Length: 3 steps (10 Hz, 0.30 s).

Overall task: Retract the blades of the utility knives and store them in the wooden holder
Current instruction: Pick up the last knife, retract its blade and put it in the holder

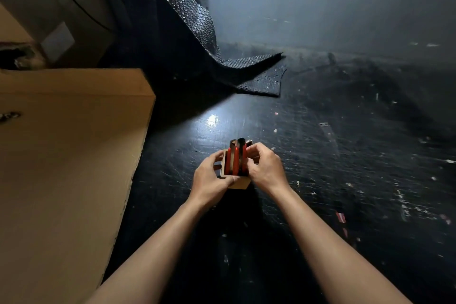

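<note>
Utility knives (236,158), red and black, stand upright in the wooden holder (237,181) on the dark tabletop (320,155). Left hand (209,175) grips the holder's side; right hand (265,168) curls against the knives. A careless nudge could tip the holder.

No text, brand, number or sign can be read anywhere. The pale label (58,41) on the far-left cardboard box (74,7) looks blank or too dim to make out, and the dark mark (9,116) on the near-left cardboard box (74,143) is only a blur.
</note>
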### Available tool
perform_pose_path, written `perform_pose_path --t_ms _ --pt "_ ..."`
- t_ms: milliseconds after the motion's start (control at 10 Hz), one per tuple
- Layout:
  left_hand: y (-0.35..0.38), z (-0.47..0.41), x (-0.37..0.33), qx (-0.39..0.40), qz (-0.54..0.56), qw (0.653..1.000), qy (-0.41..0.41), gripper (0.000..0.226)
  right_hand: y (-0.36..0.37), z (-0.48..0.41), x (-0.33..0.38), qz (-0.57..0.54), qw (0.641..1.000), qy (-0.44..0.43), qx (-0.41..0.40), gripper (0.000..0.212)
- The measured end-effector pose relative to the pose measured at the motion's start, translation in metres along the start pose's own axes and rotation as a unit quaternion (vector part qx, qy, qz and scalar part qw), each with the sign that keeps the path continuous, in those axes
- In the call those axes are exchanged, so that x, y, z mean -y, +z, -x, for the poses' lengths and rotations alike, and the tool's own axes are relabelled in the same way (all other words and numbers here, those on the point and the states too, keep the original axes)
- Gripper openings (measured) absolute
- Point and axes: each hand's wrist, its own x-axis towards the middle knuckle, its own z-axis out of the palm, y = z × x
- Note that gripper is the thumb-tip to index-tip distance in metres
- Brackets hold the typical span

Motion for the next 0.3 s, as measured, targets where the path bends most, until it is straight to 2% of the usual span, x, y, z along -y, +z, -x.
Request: perform_pose_path --t_ms 300 --pt "-0.006 0.004 -0.004 0.002 0.001 1.000 0.000 0.072 -0.016 0.008 0.013 0.031 0.999 0.034 -0.026 0.021"
